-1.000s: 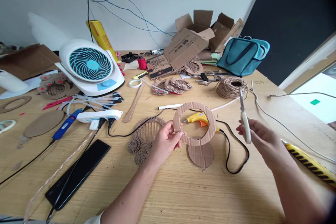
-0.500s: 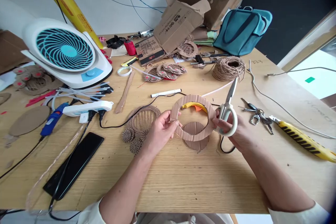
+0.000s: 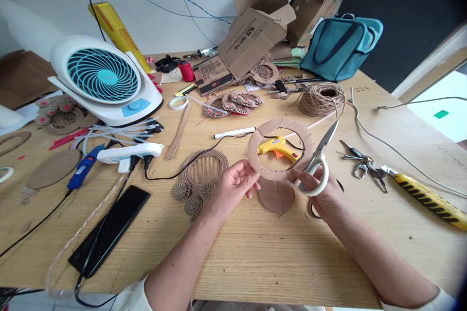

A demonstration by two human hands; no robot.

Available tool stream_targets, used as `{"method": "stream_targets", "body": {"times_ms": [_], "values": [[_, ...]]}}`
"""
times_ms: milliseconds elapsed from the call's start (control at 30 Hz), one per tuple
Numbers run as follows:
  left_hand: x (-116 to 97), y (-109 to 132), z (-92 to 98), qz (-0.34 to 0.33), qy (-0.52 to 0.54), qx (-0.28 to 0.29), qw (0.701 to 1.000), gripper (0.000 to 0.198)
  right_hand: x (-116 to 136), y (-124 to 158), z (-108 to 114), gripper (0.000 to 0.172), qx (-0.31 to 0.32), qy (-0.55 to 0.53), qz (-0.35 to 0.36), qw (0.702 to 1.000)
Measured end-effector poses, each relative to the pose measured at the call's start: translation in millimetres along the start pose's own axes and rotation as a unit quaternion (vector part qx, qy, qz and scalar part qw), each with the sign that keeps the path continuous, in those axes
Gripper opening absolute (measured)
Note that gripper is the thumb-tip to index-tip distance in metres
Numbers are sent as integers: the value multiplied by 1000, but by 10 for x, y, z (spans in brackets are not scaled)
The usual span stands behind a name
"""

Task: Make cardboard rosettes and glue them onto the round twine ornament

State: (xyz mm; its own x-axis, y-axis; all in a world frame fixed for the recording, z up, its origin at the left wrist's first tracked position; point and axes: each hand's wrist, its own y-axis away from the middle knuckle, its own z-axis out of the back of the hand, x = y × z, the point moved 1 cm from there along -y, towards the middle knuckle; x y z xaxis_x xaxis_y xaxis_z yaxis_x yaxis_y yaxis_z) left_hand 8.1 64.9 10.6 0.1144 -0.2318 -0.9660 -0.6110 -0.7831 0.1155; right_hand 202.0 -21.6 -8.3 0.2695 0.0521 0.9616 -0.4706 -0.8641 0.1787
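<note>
My left hand (image 3: 233,189) pinches the lower left rim of a flat cardboard ring (image 3: 304,136), held tilted above the table. My right hand (image 3: 324,194) grips white-handled scissors (image 3: 319,163), blades pointing up and right, and its fingertips touch the ring's lower right rim. Through the ring's hole a yellow glue gun (image 3: 278,148) shows, lying on the wooden table (image 3: 255,252). A cardboard disc (image 3: 276,197) lies flat just below the ring. Left of my left hand rest a ribbed cardboard oval (image 3: 205,167) and small rolled cardboard rosettes (image 3: 189,199).
A white and teal fan (image 3: 105,80), a power strip (image 3: 126,152), a blue tool (image 3: 82,174) and a black phone (image 3: 109,231) sit at left. Twine (image 3: 323,99), keys (image 3: 361,160), a yellow utility knife (image 3: 426,199), a teal bag (image 3: 339,46) and open boxes (image 3: 255,34) lie at right and back.
My right hand brought the scissors in from the right to the ring's rim and now touches it. The ring has been lifted and tilted, showing the glue gun through its hole.
</note>
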Motion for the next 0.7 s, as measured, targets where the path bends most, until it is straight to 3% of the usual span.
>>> {"method": "stream_targets", "body": {"times_ms": [167,367,500,633,700], "values": [[88,13,-50,6,-9,-13,1000,34,-57,44,-71,31,70,-13,-49,996],[21,7,33,-3,-39,-24,999,28,23,31,-34,33,-11,-41,-7,999],[31,6,-21,2,30,-45,999,36,-10,57,-67,26,24,-31,-13,999],[142,15,-138,45,76,-4,996,39,-99,108,-123,24,50,-19,-5,999],[171,17,-153,46,89,-12,995,39,-129,134,-136,25,58,0,-9,998]]}}
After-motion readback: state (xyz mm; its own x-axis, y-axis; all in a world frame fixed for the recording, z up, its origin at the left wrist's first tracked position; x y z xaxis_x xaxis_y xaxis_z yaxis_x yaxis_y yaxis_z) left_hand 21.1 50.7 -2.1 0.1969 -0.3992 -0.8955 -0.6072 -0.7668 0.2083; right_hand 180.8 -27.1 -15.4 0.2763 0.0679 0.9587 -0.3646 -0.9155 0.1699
